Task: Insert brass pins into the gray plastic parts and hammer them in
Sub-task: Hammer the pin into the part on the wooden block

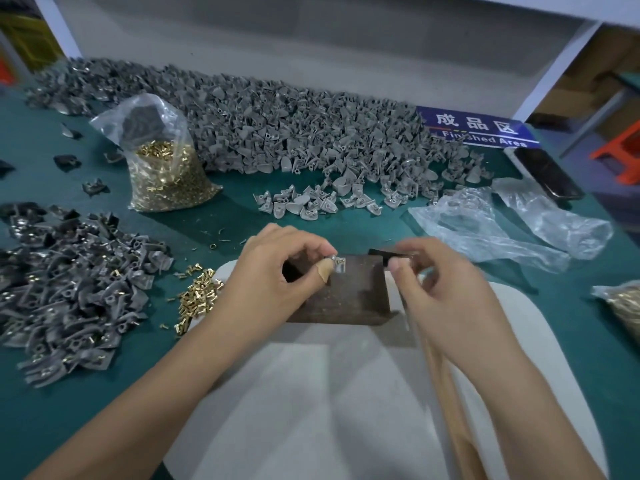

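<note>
While gray parts (277,133) heap across the green table (41,393), the left hand (273,271) pinches one gray part (338,265) on the dark block (349,299); the right hand (446,289), fingers curled, grips a hammer (450,393).

Teal table mat (242,216), gray plastic parts (294,129), brass-gold pins (197,299), dark brown block (346,296), blue sign (481,128)

L hand (273,268): palm down, fingers curled, thumb + index tips pinched together, bandage on thumb tip. R hand (440,282): fingers curled inward, thumb up toward index, blurred, grip unclear. Both forearms bare, angling in from bottom corners, hands near each other, not touching.
</note>
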The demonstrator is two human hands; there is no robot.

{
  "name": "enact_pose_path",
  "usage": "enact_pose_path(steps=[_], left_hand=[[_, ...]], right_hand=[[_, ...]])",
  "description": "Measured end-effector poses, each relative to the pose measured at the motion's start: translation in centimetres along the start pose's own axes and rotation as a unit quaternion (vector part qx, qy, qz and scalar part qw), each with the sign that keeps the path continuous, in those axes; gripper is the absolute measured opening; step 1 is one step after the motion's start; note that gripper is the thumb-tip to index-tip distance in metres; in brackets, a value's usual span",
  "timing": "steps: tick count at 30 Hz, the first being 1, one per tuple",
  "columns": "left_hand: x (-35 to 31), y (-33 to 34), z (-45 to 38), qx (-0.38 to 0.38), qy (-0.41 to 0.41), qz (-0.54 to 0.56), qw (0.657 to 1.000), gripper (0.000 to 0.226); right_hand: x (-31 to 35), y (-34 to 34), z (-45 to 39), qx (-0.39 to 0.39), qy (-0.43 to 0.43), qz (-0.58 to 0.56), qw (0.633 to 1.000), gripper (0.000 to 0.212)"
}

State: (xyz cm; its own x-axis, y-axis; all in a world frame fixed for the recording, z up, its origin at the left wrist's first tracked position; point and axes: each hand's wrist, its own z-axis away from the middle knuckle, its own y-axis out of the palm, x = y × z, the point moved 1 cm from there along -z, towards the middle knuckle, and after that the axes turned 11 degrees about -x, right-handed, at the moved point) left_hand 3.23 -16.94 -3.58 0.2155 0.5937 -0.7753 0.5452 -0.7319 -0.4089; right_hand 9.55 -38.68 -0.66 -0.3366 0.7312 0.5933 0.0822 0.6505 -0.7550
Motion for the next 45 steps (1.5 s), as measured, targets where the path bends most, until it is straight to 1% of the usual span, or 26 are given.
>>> enact_pose_path(steps=[1,2,3,4,6,8,9,10,11,12,13,14,15,16,17,18,19,21,23,27,34,36,39,40,43,45], left_hand=[[0.0,-0.1,-0.1,0.005,0.002,-0.012,1.000,0.007],[0.1,-0.2,-0.1,0.009,0.000,-0.020,1.000,0.007],[0.1,-0.2,-0.1,0.014,-0.002,-0.027,1.000,0.007],[0.1,-0.2,-0.2,0.016,-0.002,-0.034,0.999,0.008],[0.1,-0.4,-0.3,0.019,0.002,-0.052,0.998,0.010],[0.1,-0.7,-0.4,0.023,0.013,-0.087,0.996,0.011],[0.1,-0.9,-0.5,0.026,0.021,-0.108,0.994,0.011],[0.1,-1.0,-0.5,0.030,0.028,-0.124,0.991,0.010],[0.1,-1.1,-0.5,0.033,0.034,-0.135,0.990,0.008],[0.0,-1.1,-0.6,0.035,0.038,-0.141,0.989,0.006],[0.0,-1.1,-0.6,0.037,0.040,-0.145,0.988,0.005],[0.0,-1.1,-0.6,0.038,0.041,-0.146,0.988,0.004],[0.0,-1.1,-0.6,0.038,0.041,-0.147,0.988,0.003],[0.0,-1.1,-0.6,0.038,0.042,-0.149,0.987,0.003],[0.0,-1.2,-0.6,0.037,0.043,-0.151,0.987,0.003],[0.0,-1.2,-0.6,0.037,0.045,-0.153,0.986,0.003],[-0.1,-1.3,-0.6,0.037,0.049,-0.155,0.986,0.003],[-0.2,-1.3,-0.7,0.040,0.061,-0.165,0.984,0.003],[-0.3,-1.4,-0.8,0.043,0.072,-0.174,0.981,0.004],[-0.1,-1.6,-0.9,0.045,0.073,-0.172,0.981,0.007],[0.0,-1.6,-0.9,0.045,0.076,-0.175,0.981,0.007],[0.0,-1.7,-0.9,0.043,0.076,-0.175,0.981,0.008],[0.0,-1.7,-0.9,0.042,0.079,-0.178,0.980,0.006],[0.0,-1.7,-0.9,0.042,0.079,-0.181,0.979,0.005],[0.0,-1.7,-0.8,0.042,0.082,-0.184,0.979,0.006],[0.0,-1.7,-0.8,0.042,0.082,-0.184,0.978,0.008]], right_hand=[[-0.3,-0.5,0.8,0.011,0.019,0.117,0.993,0.030],[-0.6,-0.8,1.6,0.034,0.039,0.210,0.976,0.037],[-0.8,-0.9,2.4,0.066,0.059,0.265,0.960,0.044],[-0.9,-0.9,3.2,0.099,0.075,0.290,0.949,0.047],[-1.0,-0.4,4.5,0.134,0.079,0.302,0.941,0.041],[-1.4,-0.2,4.8,0.119,0.052,0.313,0.941,0.028],[-1.6,-0.4,4.6,0.117,0.053,0.308,0.943,0.024],[-1.8,-0.7,4.3,0.117,0.074,0.273,0.952,0.023],[-2.1,-1.1,4.0,0.115,0.108,0.208,0.965,0.026],[-2.3,-1.5,3.8,0.098,0.155,0.109,0.977,0.029],[-2.3,-2.1,4.0,0.066,0.215,-0.016,0.974,0.030],[-1.9,-2.7,4.5,0.030,0.279,-0.148,0.948,0.029],[-1.3,-3.2,5.1,0.013,0.323,-0.266,0.908,0.030],[-0.6,-3.6,5.7,0.018,0.341,-0.367,0.865,0.031],[0.2,-3.9,6.3,0.045,0.342,-0.445,0.826,0.031],[1.2,-4.1,6.9,0.085,0.334,-0.499,0.795,0.032],[2.1,-4.2,7.3,0.128,0.328,-0.528,0.773,0.036],[3.3,-4.1,8.0,0.193,0.328,-0.534,0.755,0.042],[3.9,-3.8,8.4,0.221,0.341,-0.515,0.755,0.045],[4.3,-3.0,8.8,0.222,0.357,-0.499,0.758,0.045],[4.7,-2.9,8.6,0.221,0.297,-0.497,0.784,0.036],[4.5,-2.6,8.6,0.222,0.314,-0.475,0.791,0.037],[4.1,-2.9,8.2,0.229,0.324,-0.453,0.798,0.029],[4.0,-3.0,8.1,0.226,0.319,-0.457,0.799,0.030],[3.9,-3.2,8.1,0.215,0.292,-0.469,0.805,0.042],[4.0,-2.9,8.3,0.229,0.282,-0.451,0.815,0.035]])
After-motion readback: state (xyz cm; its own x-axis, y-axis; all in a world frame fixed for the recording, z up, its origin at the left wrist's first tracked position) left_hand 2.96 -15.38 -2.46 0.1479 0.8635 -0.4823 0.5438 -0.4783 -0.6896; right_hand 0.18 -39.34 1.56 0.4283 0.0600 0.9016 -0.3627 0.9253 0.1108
